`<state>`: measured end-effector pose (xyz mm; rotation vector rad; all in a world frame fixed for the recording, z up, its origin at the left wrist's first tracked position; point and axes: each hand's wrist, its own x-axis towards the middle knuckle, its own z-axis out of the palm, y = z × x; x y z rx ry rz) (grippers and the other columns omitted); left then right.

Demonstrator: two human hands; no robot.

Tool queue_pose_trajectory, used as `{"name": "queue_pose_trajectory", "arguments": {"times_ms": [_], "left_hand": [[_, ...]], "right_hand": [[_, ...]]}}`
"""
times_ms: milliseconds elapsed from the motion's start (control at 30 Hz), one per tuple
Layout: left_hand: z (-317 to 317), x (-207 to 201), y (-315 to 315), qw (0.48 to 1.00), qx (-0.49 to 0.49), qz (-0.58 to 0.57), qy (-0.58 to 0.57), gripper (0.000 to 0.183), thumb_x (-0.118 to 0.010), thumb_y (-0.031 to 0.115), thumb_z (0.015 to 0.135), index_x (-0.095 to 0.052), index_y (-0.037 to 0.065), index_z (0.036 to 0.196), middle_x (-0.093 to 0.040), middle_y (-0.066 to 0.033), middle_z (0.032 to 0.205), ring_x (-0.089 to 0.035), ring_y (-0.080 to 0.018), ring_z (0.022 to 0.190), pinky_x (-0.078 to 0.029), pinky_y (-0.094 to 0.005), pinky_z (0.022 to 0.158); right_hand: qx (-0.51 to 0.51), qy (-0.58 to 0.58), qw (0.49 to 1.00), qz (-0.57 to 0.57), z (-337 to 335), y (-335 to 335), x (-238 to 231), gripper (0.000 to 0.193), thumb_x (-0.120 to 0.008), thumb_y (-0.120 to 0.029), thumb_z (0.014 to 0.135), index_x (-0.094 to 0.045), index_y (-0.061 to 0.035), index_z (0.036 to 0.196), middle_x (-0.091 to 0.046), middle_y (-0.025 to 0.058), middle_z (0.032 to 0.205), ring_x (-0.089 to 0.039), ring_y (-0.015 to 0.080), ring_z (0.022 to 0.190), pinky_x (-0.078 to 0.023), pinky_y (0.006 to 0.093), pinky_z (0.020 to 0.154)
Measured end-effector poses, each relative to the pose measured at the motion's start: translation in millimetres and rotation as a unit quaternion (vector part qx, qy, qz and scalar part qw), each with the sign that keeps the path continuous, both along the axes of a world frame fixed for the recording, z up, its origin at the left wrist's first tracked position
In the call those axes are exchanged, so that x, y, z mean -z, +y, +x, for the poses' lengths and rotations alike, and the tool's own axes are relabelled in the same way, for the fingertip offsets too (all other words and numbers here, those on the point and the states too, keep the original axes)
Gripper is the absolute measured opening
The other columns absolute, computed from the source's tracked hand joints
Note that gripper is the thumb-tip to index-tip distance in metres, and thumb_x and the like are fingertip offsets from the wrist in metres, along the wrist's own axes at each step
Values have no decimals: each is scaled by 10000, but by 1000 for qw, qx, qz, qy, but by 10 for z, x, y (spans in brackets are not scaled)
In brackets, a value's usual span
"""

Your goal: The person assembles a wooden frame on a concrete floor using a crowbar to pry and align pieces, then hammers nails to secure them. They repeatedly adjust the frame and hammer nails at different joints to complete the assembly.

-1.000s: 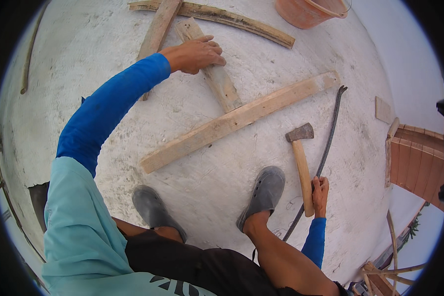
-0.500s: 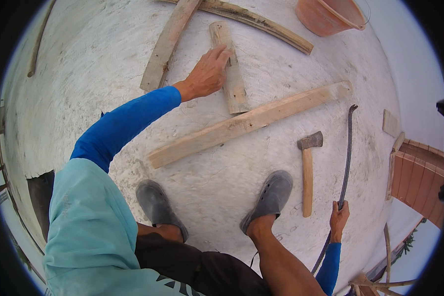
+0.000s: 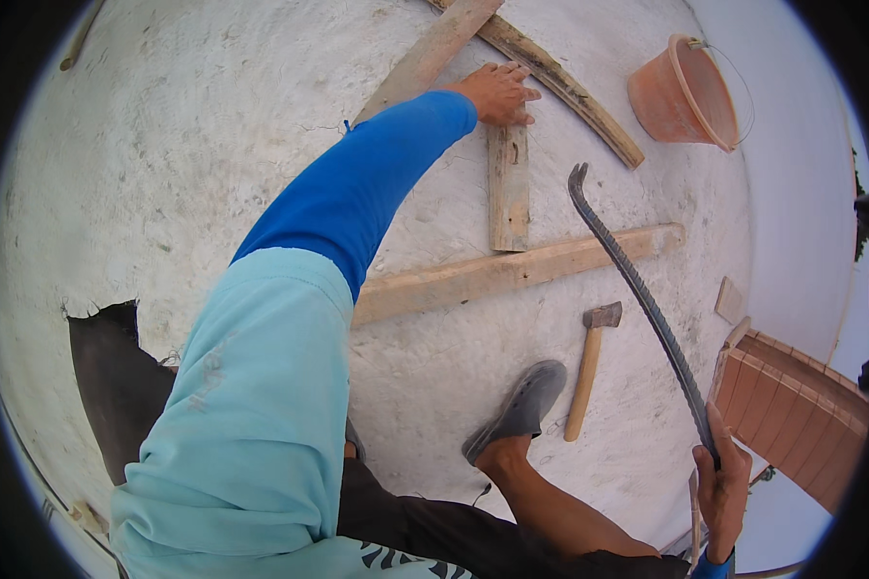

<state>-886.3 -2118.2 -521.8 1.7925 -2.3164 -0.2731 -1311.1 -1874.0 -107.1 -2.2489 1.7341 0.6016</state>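
My left hand [image 3: 502, 94] lies over the far end of a short wooden board [image 3: 509, 193], its fingers spread and partly outstretched. The near end of that board meets a long squared timber [image 3: 454, 285] lying crosswise. In my right hand [image 3: 722, 482] is a dark ribbed steel crowbar [image 3: 647, 299], gripped near its lower part. Its curved, forked tip is raised and points away from me, and its shaft passes in front of the timber's right part. A hatchet [image 3: 587, 372] with a wooden handle lies on the ground between my right foot and the crowbar.
An orange bucket [image 3: 671, 101] with a wire handle leans at the far right. Two more planks cross beyond my left hand, one pale [image 3: 434, 58] and one weathered [image 3: 570, 82]. A reddish slatted structure [image 3: 792, 415] stands at the right. A dark jagged-edged opening or patch [image 3: 116, 376] is at left.
My left hand has slid from the board's middle to its far end. My right hand has lifted the crowbar, whose tip has swung left over the timber. The view has shifted too.
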Motion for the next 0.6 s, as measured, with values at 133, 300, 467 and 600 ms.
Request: {"name": "queue_pose_trajectory", "arguments": {"times_ms": [133,300,467,600], "left_hand": [[-116,168,67,998,-46,-5,50,561,-599,576,1038,-645,201,1452,-342,-192,1718,-288,-403,1597,-255,-650,1269],[-206,318,59,990,-67,-56,107,457,-611,508,1031,-701,170,1327,-433,-199,1629,-351,-390,1527,-273,-643,1219],[-198,324,29,988,-69,-52,129,431,-603,492,1030,-721,162,1282,-467,-183,1593,-389,-365,1482,-299,-625,1187],[-197,308,46,987,-70,-49,136,416,-589,462,1031,-724,160,1283,-467,-176,1600,-399,-356,1474,-304,-616,1184]], "right_hand": [[-54,25,998,36,732,-279,-213,555,-732,-23,948,-631,-25,1494,-610,175,707,-533,270,569,-426,403,593],[-119,96,984,92,1591,-704,-469,547,-765,-12,915,-658,-10,1451,-600,225,687,-553,336,536,-433,405,583],[-83,225,962,132,2215,-1037,-549,543,-773,-37,923,-667,-34,1455,-553,197,676,-498,308,562,-434,406,616],[-49,233,957,166,2569,-1280,-531,526,-762,-81,953,-669,-54,1470,-556,162,704,-495,269,594,-454,387,647]]}}
